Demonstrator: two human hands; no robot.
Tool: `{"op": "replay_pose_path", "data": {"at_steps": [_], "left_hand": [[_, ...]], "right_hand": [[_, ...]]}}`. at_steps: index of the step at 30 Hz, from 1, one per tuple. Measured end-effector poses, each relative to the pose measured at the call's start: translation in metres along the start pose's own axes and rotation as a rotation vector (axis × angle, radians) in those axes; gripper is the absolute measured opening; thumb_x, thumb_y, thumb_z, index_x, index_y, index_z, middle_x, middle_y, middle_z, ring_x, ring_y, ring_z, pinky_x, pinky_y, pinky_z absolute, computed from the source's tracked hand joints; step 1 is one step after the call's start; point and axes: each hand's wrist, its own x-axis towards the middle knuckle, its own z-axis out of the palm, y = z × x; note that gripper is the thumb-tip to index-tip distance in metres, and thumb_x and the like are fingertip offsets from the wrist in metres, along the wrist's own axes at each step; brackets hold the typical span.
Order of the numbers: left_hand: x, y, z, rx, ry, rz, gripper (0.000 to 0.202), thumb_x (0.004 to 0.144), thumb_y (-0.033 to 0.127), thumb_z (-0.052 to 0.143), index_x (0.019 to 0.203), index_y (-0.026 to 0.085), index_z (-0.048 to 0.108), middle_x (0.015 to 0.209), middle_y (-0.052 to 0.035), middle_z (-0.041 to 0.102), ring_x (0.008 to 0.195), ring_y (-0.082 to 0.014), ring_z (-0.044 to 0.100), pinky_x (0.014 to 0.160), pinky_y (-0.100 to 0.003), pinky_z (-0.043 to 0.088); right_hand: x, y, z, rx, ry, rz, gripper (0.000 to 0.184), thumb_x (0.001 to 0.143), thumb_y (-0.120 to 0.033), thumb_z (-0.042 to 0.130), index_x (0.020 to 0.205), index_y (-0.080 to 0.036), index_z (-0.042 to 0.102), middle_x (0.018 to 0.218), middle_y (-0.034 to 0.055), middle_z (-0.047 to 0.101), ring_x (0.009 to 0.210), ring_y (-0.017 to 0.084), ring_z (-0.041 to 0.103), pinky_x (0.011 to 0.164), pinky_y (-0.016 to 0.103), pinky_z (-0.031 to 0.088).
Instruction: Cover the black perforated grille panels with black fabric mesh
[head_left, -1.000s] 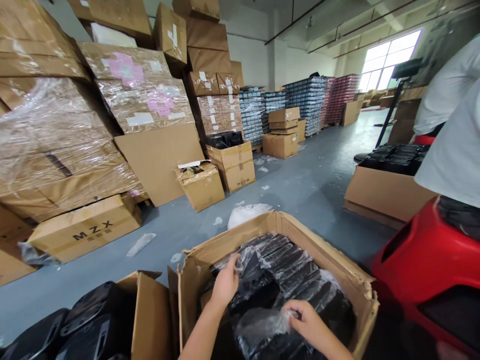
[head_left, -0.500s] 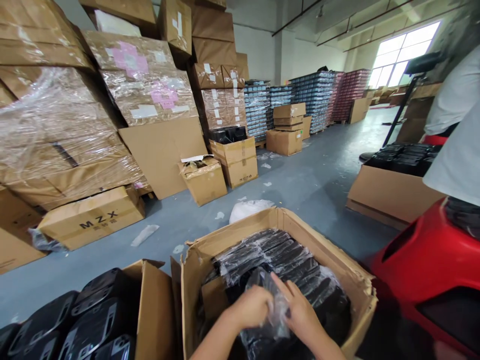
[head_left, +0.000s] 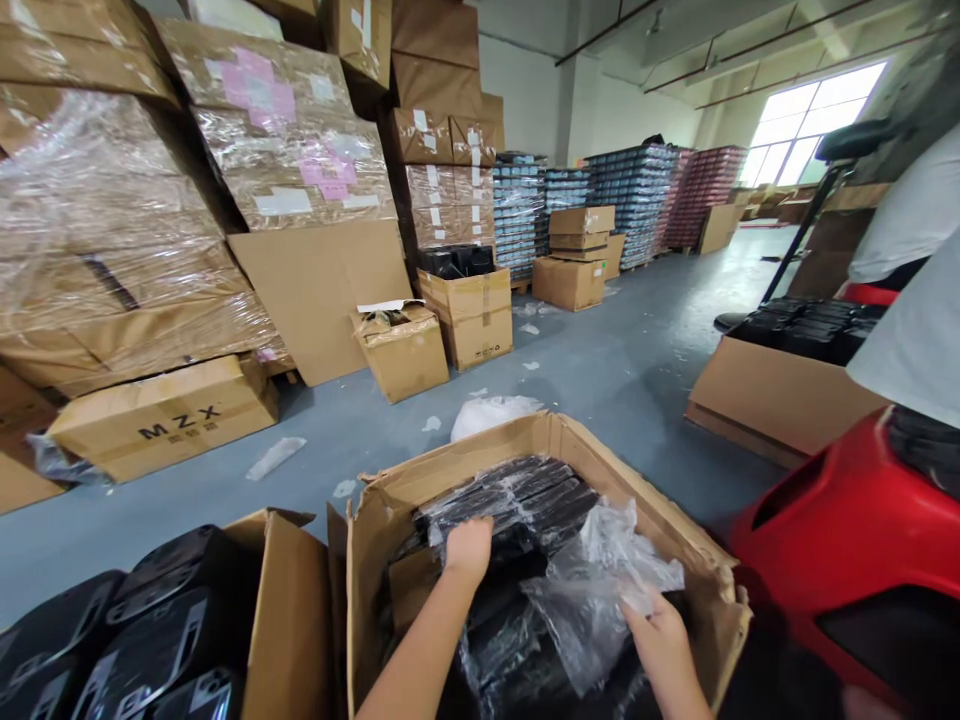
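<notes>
My right hand [head_left: 660,630] is closed on a crumpled clear plastic bag [head_left: 600,590], which spreads over the right part of an open cardboard box [head_left: 540,432]. Inside this box lie rows of black items in clear plastic wrap [head_left: 517,492]; their exact kind is hard to make out. At the left end of those rows, my left hand [head_left: 469,550] has its fingers curled in. Whatever it grips is hidden by the hand. Dark items, some under plastic, fill the space between my two forearms.
Left of the box stands another carton [head_left: 289,610] full of glossy black cases [head_left: 161,620]. A red seat-like object [head_left: 817,520] and a person's light sleeve [head_left: 911,310] are at right, beside a carton of black items [head_left: 780,400]. Wrapped boxes [head_left: 112,230] are stacked behind.
My hands were together on the bunched plastic bag; now they are apart. The right hand has drawn the bag rightward and it has spread out, while the left has moved left and forward.
</notes>
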Motion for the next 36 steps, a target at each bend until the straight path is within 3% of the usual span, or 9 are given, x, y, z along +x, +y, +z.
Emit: {"op": "replay_pose_path", "data": {"at_steps": [3, 7, 13, 20, 25, 29, 32, 34, 36], "left_hand": [[-0.002, -0.022, -0.001, -0.071, -0.005, 0.015, 0.014, 0.073, 0.01, 0.045, 0.079, 0.019, 0.055, 0.085, -0.0034, 0.063, 0.081, -0.0155, 0.058, 0.071, -0.026, 0.04], [-0.009, -0.037, 0.015, -0.142, -0.033, 0.013, 0.01, 0.07, 0.011, 0.052, 0.076, 0.02, 0.052, 0.081, 0.0012, 0.062, 0.08, -0.0113, 0.057, 0.071, -0.02, 0.039], [-0.014, -0.042, 0.032, -0.109, -0.038, -0.046, 0.028, 0.069, 0.001, 0.045, 0.09, 0.019, 0.048, 0.102, -0.0041, 0.056, 0.094, -0.0122, 0.053, 0.08, -0.021, 0.037], [-0.032, -0.052, 0.032, 0.081, -0.277, -0.035, 0.042, 0.062, 0.002, 0.051, 0.1, 0.019, 0.048, 0.11, -0.0084, 0.055, 0.098, -0.0204, 0.054, 0.082, -0.031, 0.04], [-0.043, -0.048, 0.032, 0.212, -0.405, -0.02, 0.057, 0.054, 0.001, 0.057, 0.109, 0.009, 0.047, 0.113, -0.0219, 0.05, 0.103, -0.0318, 0.049, 0.08, -0.044, 0.041], [-0.05, -0.03, 0.04, 0.245, -0.5, 0.09, 0.04, 0.049, 0.002, 0.063, 0.086, 0.015, 0.063, 0.116, -0.0172, 0.051, 0.106, -0.0314, 0.047, 0.086, -0.045, 0.036], [-0.052, -0.024, 0.041, 0.244, -0.528, 0.103, 0.025, 0.042, 0.002, 0.069, 0.065, 0.012, 0.066, 0.112, -0.0194, 0.054, 0.103, -0.0344, 0.048, 0.084, -0.046, 0.035], [-0.05, -0.029, 0.031, 0.202, -0.567, 0.098, 0.018, 0.036, 0.004, 0.072, 0.049, 0.012, 0.063, 0.087, -0.0154, 0.066, 0.085, -0.0309, 0.057, 0.074, -0.039, 0.041], [-0.047, -0.038, 0.011, 0.117, -0.607, 0.102, 0.019, 0.032, 0.01, 0.076, 0.039, 0.015, 0.059, 0.056, -0.0048, 0.064, 0.059, -0.0213, 0.058, 0.059, -0.029, 0.042]], "right_hand": [[-0.002, -0.006, 0.0, 0.046, 0.019, 0.064, 0.032, 0.054, -0.031, 0.058, 0.079, -0.012, 0.066, 0.079, 0.0075, 0.069, 0.08, 0.025, 0.06, 0.076, 0.033, 0.045], [-0.003, -0.01, 0.0, 0.038, 0.026, 0.102, 0.033, 0.053, -0.033, 0.058, 0.077, -0.012, 0.066, 0.076, 0.0069, 0.069, 0.08, 0.026, 0.06, 0.076, 0.033, 0.045], [-0.003, -0.006, -0.002, 0.025, 0.042, 0.112, 0.037, 0.053, -0.036, 0.058, 0.077, -0.01, 0.064, 0.078, 0.0094, 0.069, 0.084, 0.027, 0.059, 0.077, 0.034, 0.044], [-0.004, -0.011, -0.002, 0.039, 0.022, 0.13, 0.037, 0.053, -0.037, 0.058, 0.078, -0.011, 0.065, 0.079, 0.0084, 0.068, 0.085, 0.027, 0.058, 0.078, 0.034, 0.043], [-0.003, -0.011, 0.001, 0.058, 0.016, 0.156, 0.036, 0.053, -0.037, 0.058, 0.078, -0.012, 0.063, 0.074, 0.0063, 0.068, 0.08, 0.025, 0.059, 0.074, 0.032, 0.044], [-0.005, -0.013, 0.002, 0.087, 0.047, 0.132, 0.04, 0.056, -0.038, 0.055, 0.086, -0.012, 0.06, 0.074, 0.0044, 0.068, 0.077, 0.022, 0.059, 0.073, 0.03, 0.044], [-0.004, -0.009, 0.001, 0.081, 0.081, 0.113, 0.046, 0.059, -0.04, 0.053, 0.095, -0.012, 0.055, 0.08, 0.0048, 0.066, 0.08, 0.022, 0.058, 0.075, 0.031, 0.043], [-0.001, -0.003, 0.0, 0.014, 0.1, 0.064, 0.046, 0.061, -0.039, 0.05, 0.098, -0.012, 0.054, 0.087, 0.0061, 0.064, 0.088, 0.023, 0.056, 0.081, 0.033, 0.041], [0.001, 0.001, 0.0, -0.117, 0.078, 0.005, 0.039, 0.063, -0.037, 0.046, 0.092, -0.013, 0.058, 0.088, 0.0076, 0.064, 0.093, 0.025, 0.054, 0.085, 0.035, 0.038]]}}
